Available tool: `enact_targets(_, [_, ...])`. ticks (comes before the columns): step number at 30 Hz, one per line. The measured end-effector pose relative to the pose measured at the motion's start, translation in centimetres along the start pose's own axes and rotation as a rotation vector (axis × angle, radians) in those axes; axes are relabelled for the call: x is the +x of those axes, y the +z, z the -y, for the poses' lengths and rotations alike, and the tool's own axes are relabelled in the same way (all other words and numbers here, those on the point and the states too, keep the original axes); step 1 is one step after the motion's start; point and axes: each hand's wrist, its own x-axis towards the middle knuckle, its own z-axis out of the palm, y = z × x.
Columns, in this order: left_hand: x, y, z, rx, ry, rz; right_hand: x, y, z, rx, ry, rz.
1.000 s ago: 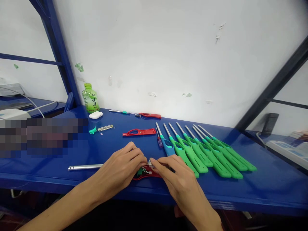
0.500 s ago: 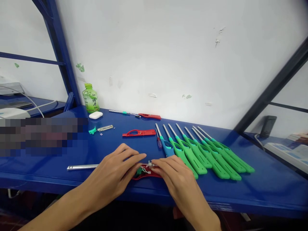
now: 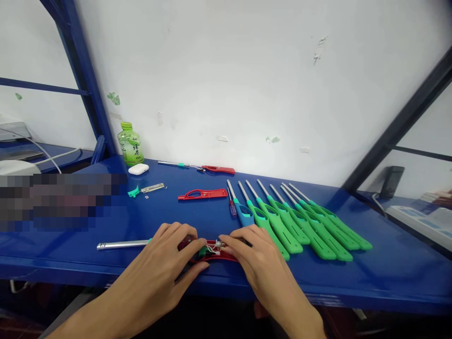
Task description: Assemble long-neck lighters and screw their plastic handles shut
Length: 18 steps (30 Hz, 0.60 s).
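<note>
Both hands [image 3: 171, 261] [image 3: 261, 262] touch a red casing [image 3: 226, 256], grip unclear.

Red casing [image 3: 228, 256] partly hidden by right hand [image 3: 265, 262]

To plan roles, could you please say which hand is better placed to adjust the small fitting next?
Probably the right hand: it pinches the small fitting, while the left hand holds the red casing.
</note>
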Motion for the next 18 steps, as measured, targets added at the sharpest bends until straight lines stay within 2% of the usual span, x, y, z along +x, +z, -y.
enact_targets(8, [-0.34,0.3,0.44,0.008,0.004,0.008,0.19,-0.13,0.32,-0.003,0.027,0.0])
enact_targets(13, [0.04,0.1,0.16,0.028,0.002,0.054,0.16,-0.11,0.09,0.002,0.021,0.014])
enact_targets(18, [0.11,0.04,0.24,0.034,0.008,0.072,0.29,-0.1,0.29,0.107,0.041,0.001])
